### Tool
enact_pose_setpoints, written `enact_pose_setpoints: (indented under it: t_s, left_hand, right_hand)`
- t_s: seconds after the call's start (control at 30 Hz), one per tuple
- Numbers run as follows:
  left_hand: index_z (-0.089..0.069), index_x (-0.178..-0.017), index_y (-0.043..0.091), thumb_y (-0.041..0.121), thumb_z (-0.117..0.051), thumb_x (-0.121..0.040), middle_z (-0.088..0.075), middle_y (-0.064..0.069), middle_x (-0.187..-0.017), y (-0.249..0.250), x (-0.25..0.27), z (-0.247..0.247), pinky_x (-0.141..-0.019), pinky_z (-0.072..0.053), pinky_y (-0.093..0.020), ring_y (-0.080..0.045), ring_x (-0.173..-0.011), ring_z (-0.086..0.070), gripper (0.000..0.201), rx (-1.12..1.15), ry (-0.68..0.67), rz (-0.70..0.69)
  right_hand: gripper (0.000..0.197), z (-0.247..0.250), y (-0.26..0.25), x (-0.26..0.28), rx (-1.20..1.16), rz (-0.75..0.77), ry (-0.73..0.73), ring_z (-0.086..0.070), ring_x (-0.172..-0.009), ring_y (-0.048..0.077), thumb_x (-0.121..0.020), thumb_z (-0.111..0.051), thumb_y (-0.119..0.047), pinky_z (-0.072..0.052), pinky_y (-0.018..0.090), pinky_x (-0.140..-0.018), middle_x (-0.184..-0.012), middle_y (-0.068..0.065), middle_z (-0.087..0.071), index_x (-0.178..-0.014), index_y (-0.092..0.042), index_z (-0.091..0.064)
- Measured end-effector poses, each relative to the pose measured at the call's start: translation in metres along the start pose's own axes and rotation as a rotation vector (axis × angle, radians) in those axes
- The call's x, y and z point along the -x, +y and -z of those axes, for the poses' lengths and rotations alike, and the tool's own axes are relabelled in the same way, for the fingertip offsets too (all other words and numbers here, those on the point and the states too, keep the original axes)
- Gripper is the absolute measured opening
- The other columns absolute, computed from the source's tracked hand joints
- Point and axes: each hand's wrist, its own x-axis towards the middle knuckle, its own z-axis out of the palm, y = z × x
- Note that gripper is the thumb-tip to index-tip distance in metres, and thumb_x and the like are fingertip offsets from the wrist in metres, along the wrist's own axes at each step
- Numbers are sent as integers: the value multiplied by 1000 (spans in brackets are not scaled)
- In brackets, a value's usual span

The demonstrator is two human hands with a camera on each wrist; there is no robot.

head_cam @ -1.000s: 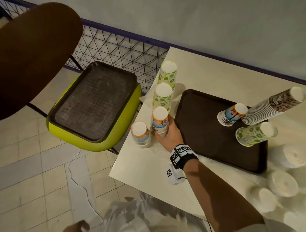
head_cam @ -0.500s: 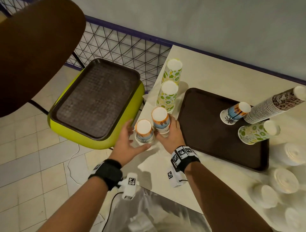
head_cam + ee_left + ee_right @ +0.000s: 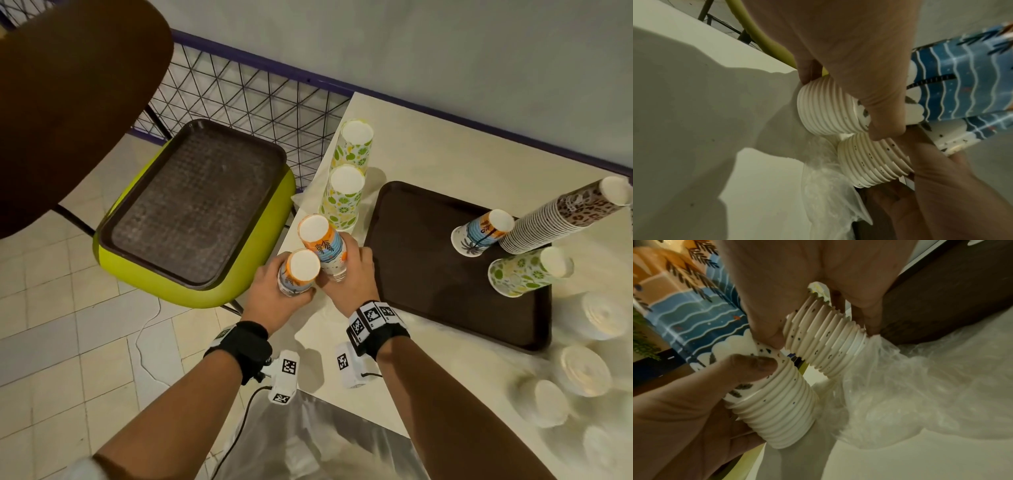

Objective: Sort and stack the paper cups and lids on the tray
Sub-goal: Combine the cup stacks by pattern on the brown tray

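Your hands come first: your left hand (image 3: pixel 274 301) wraps a beach-print stack (image 3: pixel 297 274) of upside-down cups, thumb and fingers curled round its ribbed rims, and your right hand (image 3: pixel 352 277) grips a second beach stack (image 3: pixel 323 245) just beside it — the two stacks touch near their bases. Both sit at the table's (image 3: pixel 445 144) near-left corner, on a crumpled clear plastic bag (image 3: pixel 900 386). From the wrist views, the lower rims of each stack show as tight white ridges, with your fingertips (image 3: pixel 885 129) pressing on them.

Going down in size: a brown chair back (image 3: pixel 68 102) fills the upper left, and a green chair seat (image 3: pixel 191 287) carries an empty dark tray (image 3: pixel 191 198). On the table lies the brown tray (image 3: pixel 428 274), just right of your right hand. At its far right edge a tall leopard-print stack (image 3: pixel 555 219) leans; a single beach cup (image 3: pixel 479 233) stands beside it, and a lime-print cup (image 3: pixel 520 274) is nearer you — all upside down.

Off the tray, two lime stacks (image 3: pixel 346 195) stand along the table's left edge, beyond your hands. White lids (image 3: pixel 585 370) lie in blurred piles at the table's right, near the tray's corner.
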Motion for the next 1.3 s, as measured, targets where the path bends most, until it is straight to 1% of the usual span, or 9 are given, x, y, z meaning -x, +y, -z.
enact_pose_setpoints:
  t_s: [0.13, 0.23, 0.37, 0.6, 0.73, 0.93, 1.07, 1.17, 1.3]
  left_hand:
    - [-48, -138, 35, 44, -89, -66, -56, -1, -122, 2, 3, -3, -93, -37, -22, 1, -101, -37, 83, -57, 42, 4]
    - [-47, -142, 31, 40, -90, -70, -56, 2, -122, 1, 6, -2, -98, -39, -28, -8, -110, -41, 85, -27, 54, 26]
    - [-50, -142, 33, 45, -91, -67, -54, 16, -115, -3, 13, 2, -107, -46, -38, -17, -122, -54, 87, 49, 51, 45]
    - [-51, -137, 43, 63, -88, -59, -62, 9, -125, -5, 22, 4, -106, -52, -46, -12, -119, -61, 88, 113, 30, 60]
    - [-49, -139, 43, 60, -88, -62, -62, 11, -128, 0, 24, 6, -108, -50, -46, -13, -123, -59, 88, 123, 2, 45]
    - [-53, -135, 42, 58, -89, -63, -64, 12, -130, 18, 29, 7, -108, -52, -44, -7, -121, -62, 82, 185, -64, 2]
    - [-50, -135, 43, 62, -87, -62, -61, 10, -132, 41, 31, 2, -109, -51, -42, -9, -124, -60, 84, 176, -118, -40]
    - [-49, -139, 40, 64, -85, -63, -61, 9, -133, 63, 27, -6, -110, -49, -42, -11, -126, -58, 88, 159, -169, -80]
    - [-53, -137, 39, 63, -86, -64, -63, 10, -131, 94, 17, -21, -109, -51, -41, -8, -124, -59, 83, 172, -227, -122]
  right_hand:
    - [92, 3, -1, 2, -6, -29, -2, -46, -105, 21, -58, -68, -55, -48, 46, -99, -122, 5, -48, -142, -42, -35]
    - [90, 5, -1, 4, 0, -25, 15, -43, -100, 14, -58, -67, -53, -48, 42, -96, -124, 2, -52, -142, -37, -38]
    - [84, 15, 2, 10, -56, 5, 48, -48, -110, 16, -67, -84, -34, -45, 32, -97, -125, 0, -56, -140, -23, -44]
    - [84, 33, 5, 24, -406, -94, 109, -63, -115, 3, -62, -86, -38, -52, 21, -97, -131, -1, -60, -137, -29, -48]
    - [72, 43, 10, 32, -436, -108, 139, -64, -114, 2, -70, -89, -17, -49, 11, -90, -127, -5, -64, -124, -45, -48]
    - [66, 84, 10, 37, -534, -109, 245, -63, -97, -16, -79, -81, 2, -47, 3, -81, -114, -17, -62, -121, -35, -46]
    - [72, 136, 15, 24, -547, -105, 422, -58, -97, -24, -83, -80, -4, -42, -2, -81, -117, -24, -57, -138, -26, -39]
    - [80, 179, 18, 9, -487, -99, 589, -57, -104, -19, -82, -81, -19, -42, 5, -95, -120, -27, -55, -149, -20, -36]
    - [85, 224, 26, -12, -472, -97, 713, -57, -107, -16, -80, -81, -23, -44, 6, -93, -132, -12, -56, -150, -25, -32]
